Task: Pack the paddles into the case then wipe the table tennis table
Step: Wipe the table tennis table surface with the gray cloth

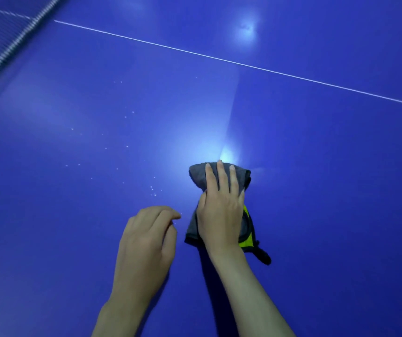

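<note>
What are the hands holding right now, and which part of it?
The right hand presses the bunched middle of the grey and yellow cloth onto the blue table; the left hand holds nothing.

open blue table (pixel 316 166) all round, net (pixel 12 37) far left

Dim blue cast; overhead glare patches on table (pixel 292 132); net (pixel 8 42) corner blurred, perhaps motion; edges bowed.

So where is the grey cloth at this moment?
In the head view the grey cloth lies on the blue table, right of centre, pressed flat under the right hand, with the left hand just beside it on the left.
</note>
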Available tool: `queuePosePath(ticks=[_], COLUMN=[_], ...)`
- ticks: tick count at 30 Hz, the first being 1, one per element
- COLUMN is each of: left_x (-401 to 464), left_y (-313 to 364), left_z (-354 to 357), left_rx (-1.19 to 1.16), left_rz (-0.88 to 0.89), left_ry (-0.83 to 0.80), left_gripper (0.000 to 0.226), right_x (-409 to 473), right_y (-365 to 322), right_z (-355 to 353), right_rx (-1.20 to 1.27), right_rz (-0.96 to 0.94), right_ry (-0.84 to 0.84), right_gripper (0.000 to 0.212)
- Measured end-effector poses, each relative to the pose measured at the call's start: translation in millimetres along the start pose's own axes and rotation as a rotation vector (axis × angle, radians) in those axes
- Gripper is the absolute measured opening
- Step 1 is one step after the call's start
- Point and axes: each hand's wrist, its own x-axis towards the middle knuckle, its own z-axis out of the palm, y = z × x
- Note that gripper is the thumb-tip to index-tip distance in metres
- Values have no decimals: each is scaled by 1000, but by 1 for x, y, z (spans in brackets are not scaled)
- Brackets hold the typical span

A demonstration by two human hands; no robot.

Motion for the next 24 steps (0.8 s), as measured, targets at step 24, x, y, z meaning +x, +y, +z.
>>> queuePosePath(ticks=[24], left_x=[35], left_y=[162], left_z=[124], left_rx=[0], left_rz=[271], left_ry=[-149], left_gripper=[20], right_x=[25], right_y=[269], right_z=[-85], right_rx=[71], right_rz=[209], right_ry=[164], right_gripper=[55])
